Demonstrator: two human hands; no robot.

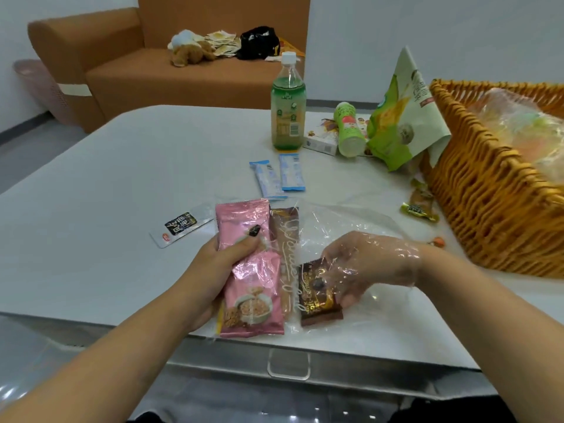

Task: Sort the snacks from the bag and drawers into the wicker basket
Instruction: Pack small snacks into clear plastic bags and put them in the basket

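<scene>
Left hand (213, 270) grips pink snack packets (247, 270); right hand (366, 264), inside clear bag (351, 227), pinches brown packet (319, 297); wicker basket (488, 209) at two o'clock.

Shiny pink snack packet (248, 270) printed with a cereal bowl, brown wrapper (287, 264) with white cursive script, dark brown sachet (319, 300) with gold lettering, two pale blue-and-white sticks (279, 177), golden-orange wicker basket (488, 203), green pouch (399, 117), green-tinted bottle (288, 102) with white cap, white marbled surface (122, 178), tan sofa (146, 71).

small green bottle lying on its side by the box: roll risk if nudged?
Likely yes: the small green bottle is round and lies on its side. The white box and green pouch beside it may stop it. Probably rigid, not floppy.
</scene>
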